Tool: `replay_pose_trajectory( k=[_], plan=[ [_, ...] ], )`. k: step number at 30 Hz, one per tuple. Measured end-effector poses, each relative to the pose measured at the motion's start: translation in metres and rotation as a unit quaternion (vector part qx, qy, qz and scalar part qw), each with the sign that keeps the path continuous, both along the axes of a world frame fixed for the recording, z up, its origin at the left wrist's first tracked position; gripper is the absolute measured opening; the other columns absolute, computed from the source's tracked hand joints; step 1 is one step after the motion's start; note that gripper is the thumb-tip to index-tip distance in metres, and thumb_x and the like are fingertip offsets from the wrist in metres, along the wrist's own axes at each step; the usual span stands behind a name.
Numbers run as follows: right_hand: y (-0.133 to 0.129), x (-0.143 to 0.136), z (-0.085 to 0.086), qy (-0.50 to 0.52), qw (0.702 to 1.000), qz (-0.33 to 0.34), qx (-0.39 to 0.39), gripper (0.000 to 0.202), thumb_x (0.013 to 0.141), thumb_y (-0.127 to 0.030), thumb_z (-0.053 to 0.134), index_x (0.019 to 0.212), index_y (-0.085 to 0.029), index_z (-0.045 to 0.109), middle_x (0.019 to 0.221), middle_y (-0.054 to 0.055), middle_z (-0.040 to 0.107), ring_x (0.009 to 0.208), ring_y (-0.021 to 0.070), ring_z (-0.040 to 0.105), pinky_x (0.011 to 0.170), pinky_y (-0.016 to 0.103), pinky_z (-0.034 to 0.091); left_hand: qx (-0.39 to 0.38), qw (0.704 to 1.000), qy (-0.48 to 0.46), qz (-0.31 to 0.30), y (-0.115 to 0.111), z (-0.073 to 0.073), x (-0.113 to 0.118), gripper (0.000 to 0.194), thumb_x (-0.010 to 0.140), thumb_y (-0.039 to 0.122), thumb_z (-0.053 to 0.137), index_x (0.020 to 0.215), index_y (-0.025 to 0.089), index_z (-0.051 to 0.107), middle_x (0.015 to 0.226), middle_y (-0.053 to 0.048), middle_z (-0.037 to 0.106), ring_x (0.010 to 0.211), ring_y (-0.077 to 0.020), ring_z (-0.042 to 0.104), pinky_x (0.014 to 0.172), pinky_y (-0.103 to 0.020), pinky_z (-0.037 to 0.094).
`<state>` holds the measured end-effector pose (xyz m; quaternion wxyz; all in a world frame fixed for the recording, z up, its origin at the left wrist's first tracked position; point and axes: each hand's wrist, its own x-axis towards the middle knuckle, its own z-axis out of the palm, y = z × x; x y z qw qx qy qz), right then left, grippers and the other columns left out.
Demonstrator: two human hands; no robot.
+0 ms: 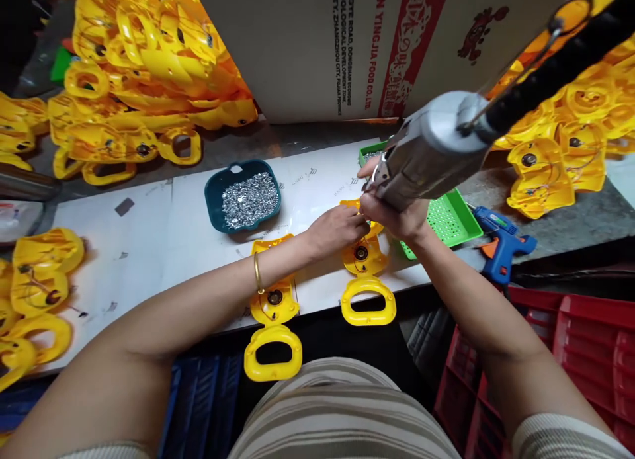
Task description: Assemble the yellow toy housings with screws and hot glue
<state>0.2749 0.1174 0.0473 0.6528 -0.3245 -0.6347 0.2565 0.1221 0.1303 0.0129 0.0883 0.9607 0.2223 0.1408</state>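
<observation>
My right hand [397, 211] is wrapped round a grey hanging power screwdriver [426, 148], its index finger stretched out. The tool slants down over a yellow plastic shell [362, 255] with a round dark part and an oval handle. My left hand [338, 233] reaches to the upper part of this shell, its fingers bent together; what they pinch is too small to make out. Under my left forearm lies a second yellow shell [274, 300] with an oval handle, partly hidden. A dark teal tray [214, 208] of small silver screws sits behind my left forearm.
Green baskets [464, 217] and a blue glue gun [501, 241] lie right of my right hand. Yellow shells are piled at the back left [149, 75], back right [540, 161] and left edge [47, 267]. A large carton [307, 55] stands behind. Red crates [590, 353] are lower right.
</observation>
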Motion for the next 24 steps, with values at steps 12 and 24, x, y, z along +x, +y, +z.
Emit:
replay_pose_trajectory(
  k=[12, 24],
  plan=[
    [-0.056, 0.011, 0.020, 0.161, 0.987, -0.002, -0.009, 0.019, 0.079, -0.036, 0.069, 0.096, -0.029, 0.064, 0.049, -0.007, 0.046, 0.033, 0.0137, 0.042, 0.031, 0.030, 0.038, 0.005, 0.999, 0.029, 0.035, -0.025, 0.046, -0.087, 0.032, 0.095, 0.025, 0.054, 0.127, 0.023, 0.059, 0.132, -0.008, 0.063, 0.121, -0.0263, 0.053, 0.096, -0.043, 0.046],
    [-0.080, 0.010, 0.007, 0.159, 0.986, -0.037, -0.040, 0.021, 0.076, -0.033, 0.071, 0.095, -0.025, 0.066, 0.050, -0.007, 0.051, 0.035, 0.0130, 0.047, 0.034, 0.028, 0.046, -0.095, 0.988, 0.078, 0.088, -0.068, 0.021, -0.138, 0.091, 0.077, 0.056, 0.073, 0.152, 0.024, 0.033, 0.159, -0.020, 0.025, 0.147, -0.0389, 0.024, 0.115, -0.062, 0.026]
  ],
)
